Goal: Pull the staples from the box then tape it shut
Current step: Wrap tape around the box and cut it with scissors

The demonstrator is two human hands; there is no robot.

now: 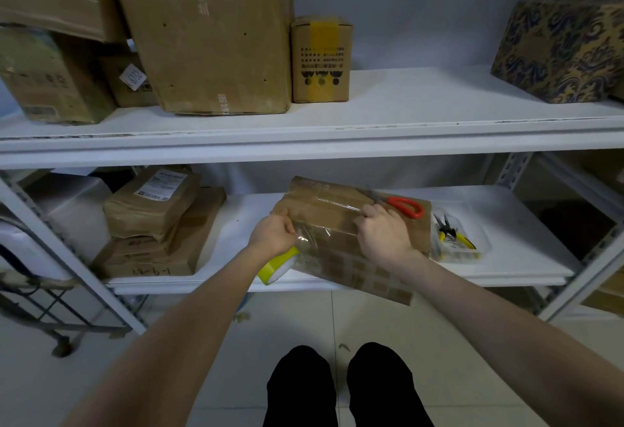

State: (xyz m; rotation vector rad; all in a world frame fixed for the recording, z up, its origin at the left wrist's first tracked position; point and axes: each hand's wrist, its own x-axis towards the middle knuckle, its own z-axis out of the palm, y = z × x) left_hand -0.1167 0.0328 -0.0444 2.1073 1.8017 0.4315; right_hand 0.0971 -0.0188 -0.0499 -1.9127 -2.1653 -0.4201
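Observation:
A flat brown cardboard box (337, 214) lies on the lower white shelf (506, 257), its near corner sticking out past the shelf edge. Clear tape (314, 234) runs across its top. My left hand (273, 234) pinches the tape's loose end at the box's left side, just above a yellow-cored tape roll (275, 268). My right hand (385, 234) rests on the box top with its fingers pressing the tape down. Red-handled scissors (401, 205) lie on the box behind my right hand.
Yellow-handled pliers (449, 234) sit in a clear plastic tray (472, 251) right of the box. Stacked brown parcels (155, 224) fill the shelf's left side. The upper shelf (405, 116) carries several cartons and a patterned box (560, 51). A wire cart (50, 308) stands at the left.

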